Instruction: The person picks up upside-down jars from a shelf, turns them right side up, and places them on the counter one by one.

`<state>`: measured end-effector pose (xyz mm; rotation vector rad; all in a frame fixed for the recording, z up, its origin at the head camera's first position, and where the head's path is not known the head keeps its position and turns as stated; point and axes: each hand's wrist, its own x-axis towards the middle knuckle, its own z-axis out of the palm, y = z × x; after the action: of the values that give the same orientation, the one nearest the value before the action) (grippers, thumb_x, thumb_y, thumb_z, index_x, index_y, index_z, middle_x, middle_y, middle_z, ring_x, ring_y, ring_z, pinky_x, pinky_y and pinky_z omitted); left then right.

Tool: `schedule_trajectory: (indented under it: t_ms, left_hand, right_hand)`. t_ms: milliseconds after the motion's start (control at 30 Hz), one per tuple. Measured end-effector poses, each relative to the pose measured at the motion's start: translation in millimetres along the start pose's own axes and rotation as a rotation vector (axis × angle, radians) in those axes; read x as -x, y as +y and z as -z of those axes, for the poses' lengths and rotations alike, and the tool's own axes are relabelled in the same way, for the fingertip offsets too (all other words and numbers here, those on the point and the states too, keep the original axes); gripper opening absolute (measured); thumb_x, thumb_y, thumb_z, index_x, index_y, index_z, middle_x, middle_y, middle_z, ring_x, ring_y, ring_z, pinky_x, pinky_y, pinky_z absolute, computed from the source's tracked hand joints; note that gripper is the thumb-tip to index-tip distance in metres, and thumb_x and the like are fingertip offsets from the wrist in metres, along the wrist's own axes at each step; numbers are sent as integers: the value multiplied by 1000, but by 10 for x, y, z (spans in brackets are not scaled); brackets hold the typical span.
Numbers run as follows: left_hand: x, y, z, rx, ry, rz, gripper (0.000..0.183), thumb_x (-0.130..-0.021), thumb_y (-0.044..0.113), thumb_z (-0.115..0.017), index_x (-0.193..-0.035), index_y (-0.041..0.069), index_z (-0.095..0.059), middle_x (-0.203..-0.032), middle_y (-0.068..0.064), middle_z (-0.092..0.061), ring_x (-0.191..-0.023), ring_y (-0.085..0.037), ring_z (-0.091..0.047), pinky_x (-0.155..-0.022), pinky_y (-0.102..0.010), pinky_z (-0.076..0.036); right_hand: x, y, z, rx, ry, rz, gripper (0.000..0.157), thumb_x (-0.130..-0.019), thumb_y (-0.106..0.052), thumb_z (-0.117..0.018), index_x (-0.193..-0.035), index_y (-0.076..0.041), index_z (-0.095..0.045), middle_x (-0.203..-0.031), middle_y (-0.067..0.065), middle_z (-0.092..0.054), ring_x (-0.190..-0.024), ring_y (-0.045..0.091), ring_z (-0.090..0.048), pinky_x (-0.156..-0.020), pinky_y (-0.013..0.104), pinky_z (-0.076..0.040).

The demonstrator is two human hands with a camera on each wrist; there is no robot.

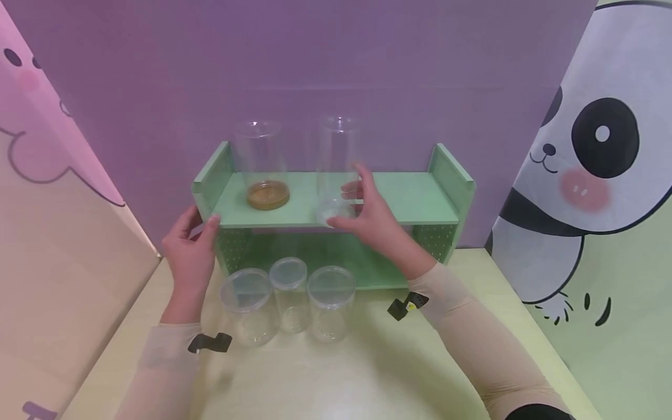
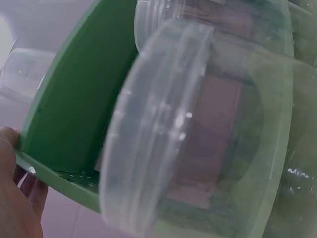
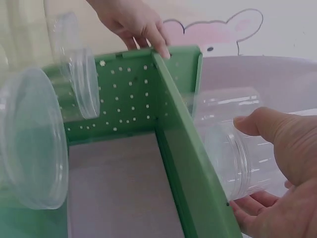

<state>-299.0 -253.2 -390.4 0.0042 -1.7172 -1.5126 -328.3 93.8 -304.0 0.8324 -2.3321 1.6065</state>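
A green two-tier shelf (image 1: 399, 201) stands against the purple backdrop. My left hand (image 1: 191, 248) grips its left side near the front corner, thumb on the edge; the left wrist view shows part of that hand (image 2: 17, 193) at the green board. On the upper board, right of centre from the other jar, rises a tall clear jar (image 1: 336, 146). The fingers and thumb of my right hand (image 1: 370, 213) curve round its lower part; in the right wrist view the thumb overlaps this jar (image 3: 225, 148). A second clear jar (image 1: 259, 154) with a brownish base stands at the board's left.
Three lidded clear jars, a left one (image 1: 249, 312), a narrower middle one (image 1: 291, 297) and a right one (image 1: 331, 306), stand on the pale table (image 1: 325, 385) before the shelf. The lower board (image 1: 367, 265) lies behind them. Cartoon-printed panels (image 1: 604, 192) flank the table.
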Motion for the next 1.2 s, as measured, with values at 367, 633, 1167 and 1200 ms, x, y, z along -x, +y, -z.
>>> schedule_trajectory:
  t_ms: [367, 633, 1167, 1200]
  left_hand:
    - [139, 134, 138, -119, -5, 12, 47, -104, 19, -80, -147, 9, -65, -140, 1, -62, -122, -15, -65, -103, -25, -59]
    - [347, 302, 121, -27, 88, -139, 33, -97, -6, -75, -126, -14, -63, -116, 13, -57, -115, -14, -64, -96, -24, -54]
    - [682, 788, -206, 153, -359, -28, 15, -105, 0, -72, -116, -10, -66, -100, 3, -72, -96, -14, -70, -86, -20, -58]
    - [693, 823, -234, 162, -389, -30, 16, -105, 0, -71, -118, -9, -66, -103, 1, -72, -99, -15, -70, -89, -21, -58]
  right_hand:
    - [397, -54, 42, 28, -44, 69, 118, -86, -3, -95, -175, -21, -19, -146, 19, -59, -134, 27, -62, -115, 47, -55]
    - [698, -44, 61, 44, -86, 72, 120, -84, -1, -96, -175, -20, -20, -146, 17, -61, -134, 29, -65, -119, 44, -52]
    - [1193, 213, -138, -19, -185, 33, 116, -84, -1, -95, -173, -25, -25, -146, 14, -61, -128, 32, -68, -105, 52, -60]
    - [1215, 216, -150, -19, -188, 32, 116, -84, -1, -95, -173, -24, -25, -146, 13, -61, -127, 32, -68, -106, 52, -60]
